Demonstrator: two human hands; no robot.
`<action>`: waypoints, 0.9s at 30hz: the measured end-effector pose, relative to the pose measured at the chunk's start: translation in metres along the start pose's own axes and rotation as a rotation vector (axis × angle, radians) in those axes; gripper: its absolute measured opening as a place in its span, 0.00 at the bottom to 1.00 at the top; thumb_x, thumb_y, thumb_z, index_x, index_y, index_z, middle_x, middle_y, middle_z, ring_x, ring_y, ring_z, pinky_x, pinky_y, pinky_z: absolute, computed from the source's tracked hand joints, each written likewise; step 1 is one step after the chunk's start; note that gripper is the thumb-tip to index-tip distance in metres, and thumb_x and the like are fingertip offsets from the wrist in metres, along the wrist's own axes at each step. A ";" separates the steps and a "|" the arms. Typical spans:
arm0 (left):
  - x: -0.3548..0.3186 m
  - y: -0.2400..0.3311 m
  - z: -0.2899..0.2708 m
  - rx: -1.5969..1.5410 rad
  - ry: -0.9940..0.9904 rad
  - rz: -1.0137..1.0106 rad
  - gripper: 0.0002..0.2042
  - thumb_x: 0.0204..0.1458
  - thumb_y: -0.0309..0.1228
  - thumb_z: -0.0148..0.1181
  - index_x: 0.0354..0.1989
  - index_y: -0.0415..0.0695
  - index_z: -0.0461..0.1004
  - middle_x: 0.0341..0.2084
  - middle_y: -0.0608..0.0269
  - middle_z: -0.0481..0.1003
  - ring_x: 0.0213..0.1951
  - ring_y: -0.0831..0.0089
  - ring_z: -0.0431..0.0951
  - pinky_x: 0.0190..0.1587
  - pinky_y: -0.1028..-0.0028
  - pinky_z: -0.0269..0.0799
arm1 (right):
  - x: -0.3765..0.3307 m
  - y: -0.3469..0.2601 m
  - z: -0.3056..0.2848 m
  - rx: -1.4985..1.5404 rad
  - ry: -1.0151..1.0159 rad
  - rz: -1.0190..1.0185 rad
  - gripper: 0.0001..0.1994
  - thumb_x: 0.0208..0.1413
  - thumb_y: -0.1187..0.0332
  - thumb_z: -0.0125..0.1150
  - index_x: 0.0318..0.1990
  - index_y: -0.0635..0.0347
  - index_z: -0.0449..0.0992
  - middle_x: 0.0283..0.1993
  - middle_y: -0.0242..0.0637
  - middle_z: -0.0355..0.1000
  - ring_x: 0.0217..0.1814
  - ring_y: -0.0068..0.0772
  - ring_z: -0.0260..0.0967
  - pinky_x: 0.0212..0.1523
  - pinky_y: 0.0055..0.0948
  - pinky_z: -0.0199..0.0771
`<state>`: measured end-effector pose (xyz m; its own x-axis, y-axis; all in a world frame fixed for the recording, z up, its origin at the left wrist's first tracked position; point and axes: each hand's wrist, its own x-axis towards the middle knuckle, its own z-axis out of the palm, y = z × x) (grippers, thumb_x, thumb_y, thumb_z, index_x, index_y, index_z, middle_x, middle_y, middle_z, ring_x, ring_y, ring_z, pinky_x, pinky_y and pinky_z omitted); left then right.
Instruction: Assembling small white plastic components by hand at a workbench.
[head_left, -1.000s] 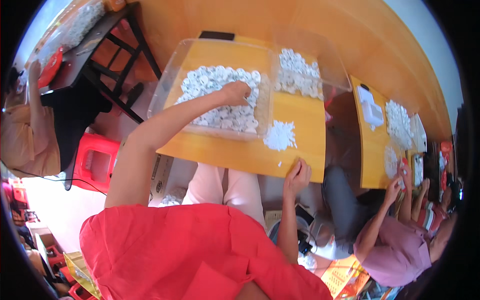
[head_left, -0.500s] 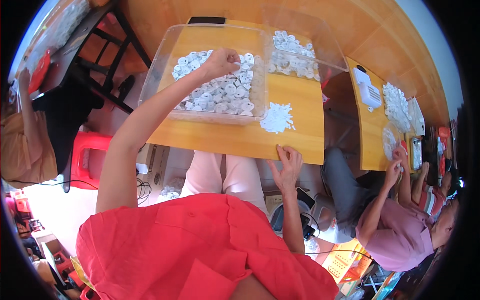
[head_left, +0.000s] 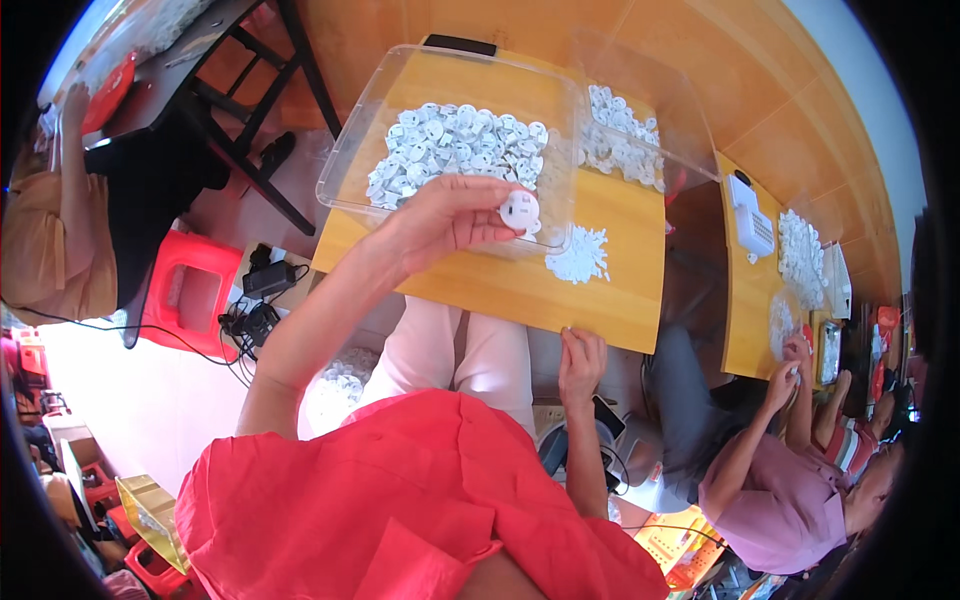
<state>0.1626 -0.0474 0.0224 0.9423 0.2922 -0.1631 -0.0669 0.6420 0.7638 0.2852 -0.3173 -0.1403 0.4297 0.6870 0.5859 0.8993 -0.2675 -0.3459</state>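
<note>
White round plastic part (head_left: pixel 519 209) pinched in left hand (head_left: pixel 447 213), frame centre, over clear bin (head_left: pixel 352 150); right hand (head_left: pixel 580 364) loosely curled, empty, at wooden table (head_left: pixel 620 310) edge.

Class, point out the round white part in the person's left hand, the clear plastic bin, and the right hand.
round white part (head_left: pixel 520 210), head view, its flat face
clear plastic bin (head_left: pixel 345 165), head view, its left wall
right hand (head_left: pixel 580 365), head view, back of the hand
</note>
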 end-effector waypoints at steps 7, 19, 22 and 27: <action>-0.036 -0.029 0.015 -0.080 0.003 -0.043 0.14 0.53 0.27 0.50 0.47 0.35 0.68 0.42 0.57 0.72 0.42 0.72 0.74 0.45 0.76 0.72 | 0.010 -0.020 -0.013 0.415 0.035 0.375 0.04 0.45 0.80 0.57 0.30 0.64 0.73 0.30 0.35 0.70 0.32 0.30 0.67 0.35 0.25 0.67; -0.068 -0.092 0.014 -0.124 0.091 -0.044 0.15 0.55 0.29 0.48 0.48 0.35 0.67 0.40 0.57 0.72 0.41 0.71 0.74 0.45 0.75 0.73 | 0.076 -0.094 -0.043 1.359 0.051 0.752 0.05 0.47 0.81 0.55 0.33 0.66 0.70 0.30 0.36 0.69 0.32 0.24 0.68 0.38 0.22 0.69; -0.069 -0.093 0.011 -0.112 0.097 -0.037 0.14 0.56 0.29 0.48 0.47 0.36 0.68 0.40 0.58 0.72 0.41 0.73 0.74 0.45 0.76 0.73 | 0.073 -0.095 -0.039 1.370 0.057 0.727 0.06 0.46 0.82 0.57 0.32 0.66 0.70 0.29 0.36 0.70 0.32 0.24 0.69 0.38 0.22 0.69; -0.074 -0.093 0.014 -0.100 0.092 -0.034 0.13 0.55 0.28 0.48 0.47 0.36 0.69 0.40 0.59 0.72 0.41 0.73 0.74 0.45 0.75 0.73 | 0.070 -0.097 -0.040 1.318 0.040 0.707 0.07 0.44 0.83 0.58 0.33 0.67 0.71 0.30 0.37 0.71 0.32 0.24 0.70 0.38 0.22 0.69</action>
<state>0.1041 -0.1389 -0.0276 0.9109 0.3299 -0.2479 -0.0723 0.7190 0.6913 0.2313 -0.2705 -0.0361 0.7547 0.6553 0.0311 -0.1976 0.2724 -0.9417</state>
